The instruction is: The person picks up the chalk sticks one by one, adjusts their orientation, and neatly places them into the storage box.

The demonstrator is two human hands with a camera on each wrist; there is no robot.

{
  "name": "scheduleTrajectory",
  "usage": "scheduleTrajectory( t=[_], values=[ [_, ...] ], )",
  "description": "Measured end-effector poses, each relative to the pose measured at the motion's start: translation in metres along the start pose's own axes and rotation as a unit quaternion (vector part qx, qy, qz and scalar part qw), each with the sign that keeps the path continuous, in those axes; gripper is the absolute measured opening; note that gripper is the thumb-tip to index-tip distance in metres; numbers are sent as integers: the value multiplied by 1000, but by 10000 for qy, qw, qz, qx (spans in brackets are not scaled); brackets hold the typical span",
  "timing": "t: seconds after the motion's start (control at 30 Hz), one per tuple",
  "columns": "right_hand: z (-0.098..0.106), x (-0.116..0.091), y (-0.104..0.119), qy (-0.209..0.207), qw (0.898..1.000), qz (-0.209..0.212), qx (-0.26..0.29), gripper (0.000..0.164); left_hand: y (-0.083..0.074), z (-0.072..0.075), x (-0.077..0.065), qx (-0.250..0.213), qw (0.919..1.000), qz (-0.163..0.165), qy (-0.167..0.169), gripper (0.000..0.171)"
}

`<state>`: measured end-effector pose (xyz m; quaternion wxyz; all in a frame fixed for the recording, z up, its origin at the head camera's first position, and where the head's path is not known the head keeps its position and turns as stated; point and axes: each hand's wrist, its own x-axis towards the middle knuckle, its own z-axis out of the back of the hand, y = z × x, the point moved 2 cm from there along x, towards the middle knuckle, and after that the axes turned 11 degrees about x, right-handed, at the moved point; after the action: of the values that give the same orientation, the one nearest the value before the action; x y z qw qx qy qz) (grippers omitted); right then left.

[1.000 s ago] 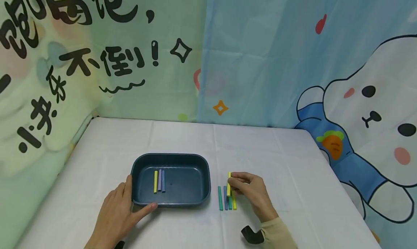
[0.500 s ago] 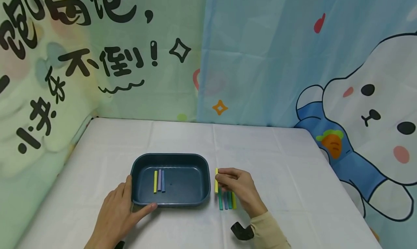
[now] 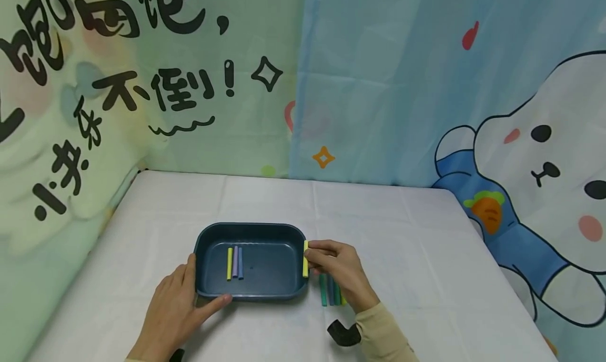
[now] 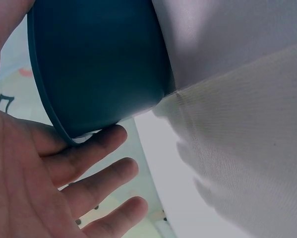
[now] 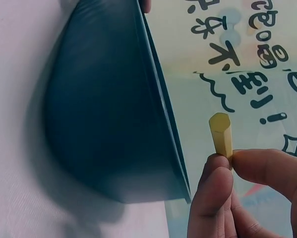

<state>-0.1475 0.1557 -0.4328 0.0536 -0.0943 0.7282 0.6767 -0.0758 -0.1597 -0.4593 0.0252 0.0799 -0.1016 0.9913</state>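
My right hand (image 3: 340, 270) pinches a yellow chalk stick (image 3: 305, 259) between thumb and fingertips, at the right rim of the dark blue tray (image 3: 274, 267). In the right wrist view the chalk's six-sided end (image 5: 219, 121) points up beside the tray wall (image 5: 103, 119). Around the tray's front left corner, my left hand (image 3: 174, 301) rests with its thumb along the front and its fingers at the left side. The left wrist view shows these fingers (image 4: 96, 191) extended and spread. Inside the tray lie a yellow chalk (image 3: 229, 263), a purple one (image 3: 235, 262) and a blue one (image 3: 240, 263).
Right of the tray, several chalk sticks stand in a row on the white cloth: green (image 3: 323, 290), blue (image 3: 331, 291), another green and a yellow, partly behind the right hand. A printed curtain (image 3: 369, 88) hangs behind the table (image 3: 379, 220).
My right hand has carried the yellow chalk left, from above the row on the cloth to the tray's right rim. The left hand and the tray have stayed in place.
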Motion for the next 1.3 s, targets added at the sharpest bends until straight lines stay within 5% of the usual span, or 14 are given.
scheduleTrajectory(
  t=[1.3],
  values=[
    [-74,23,4,528,9985,111,-25,33,0,-1,0,-6,10000,77,12,119]
  ],
)
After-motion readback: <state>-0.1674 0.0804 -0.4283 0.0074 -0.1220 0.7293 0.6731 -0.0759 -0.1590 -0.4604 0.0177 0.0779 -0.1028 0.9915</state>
